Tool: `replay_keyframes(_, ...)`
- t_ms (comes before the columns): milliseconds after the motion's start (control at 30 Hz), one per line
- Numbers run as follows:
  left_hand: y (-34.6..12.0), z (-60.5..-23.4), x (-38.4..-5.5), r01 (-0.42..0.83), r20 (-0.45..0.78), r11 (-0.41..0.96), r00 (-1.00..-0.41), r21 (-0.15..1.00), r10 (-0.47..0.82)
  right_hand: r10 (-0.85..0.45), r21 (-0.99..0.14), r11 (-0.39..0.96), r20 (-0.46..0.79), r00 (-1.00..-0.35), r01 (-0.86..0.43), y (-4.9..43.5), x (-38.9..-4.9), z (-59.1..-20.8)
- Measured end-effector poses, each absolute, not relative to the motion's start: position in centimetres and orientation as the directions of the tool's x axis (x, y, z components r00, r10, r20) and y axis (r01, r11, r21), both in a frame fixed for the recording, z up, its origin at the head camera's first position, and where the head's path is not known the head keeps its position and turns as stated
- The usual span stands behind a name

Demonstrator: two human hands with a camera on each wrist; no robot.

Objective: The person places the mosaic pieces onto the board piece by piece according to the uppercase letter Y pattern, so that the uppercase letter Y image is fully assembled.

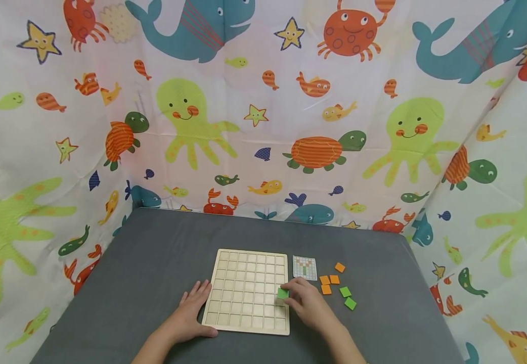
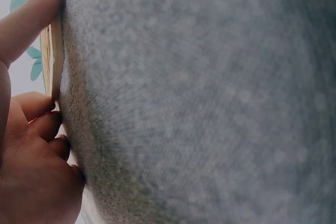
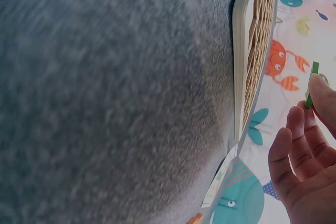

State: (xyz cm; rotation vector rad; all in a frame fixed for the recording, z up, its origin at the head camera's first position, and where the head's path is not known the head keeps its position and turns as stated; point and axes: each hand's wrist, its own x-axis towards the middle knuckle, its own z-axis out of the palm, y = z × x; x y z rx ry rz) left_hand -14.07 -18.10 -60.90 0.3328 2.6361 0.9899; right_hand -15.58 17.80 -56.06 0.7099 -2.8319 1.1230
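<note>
A pale wooden grid board (image 1: 245,293) with rows of square cells lies on the grey table. My left hand (image 1: 189,311) rests at its left edge, fingers spread and thumb at the lower left corner; the left wrist view shows the fingers (image 2: 34,124) against the board's side. My right hand (image 1: 309,303) pinches a green square tile (image 1: 282,293) between thumb and fingertips, over the right side of the board. Seen edge-on in the right wrist view, the green tile (image 3: 313,85) is held up above the level of the board (image 3: 249,61).
A small pattern card (image 1: 305,268) with coloured squares lies by the board's upper right. Several loose orange tiles (image 1: 325,289) and two green tiles (image 1: 350,303) are to the right. Behind the grey table (image 1: 154,253) hangs a curtain (image 1: 254,146) printed with sea animals.
</note>
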Motion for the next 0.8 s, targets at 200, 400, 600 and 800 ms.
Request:
replay_keyframes(200, -18.1, -60.5, -14.1, 0.107, -0.195, 0.726, -0.927, 0.679, 0.319, -0.438, -0.64, 0.622, 0.193, -0.878, -0.451, 17.2, -15.8, -56.2)
replay_keyframes(400, -17.8, -60.3, -14.2, 0.1, -0.211, 0.74, -0.926, 0.665, 0.315, -0.457, -0.648, 0.617, 0.168, -0.873, -0.447, 16.5, -15.9, -56.2)
replay_keyframes(600, -17.9, -59.9, -14.2, 0.106, -0.196, 0.736, -0.93, 0.668, 0.312, -0.476, -0.636, 0.613, 0.176, -0.862, -0.469, 15.6, -16.1, -55.9)
replay_keyframes(800, -18.0, -60.2, -14.0, 0.108, -0.205, 0.743, -0.926, 0.661, 0.317, -0.488, -0.646, 0.615, 0.14, -0.862, -0.453, 14.5, -16.0, -55.8)
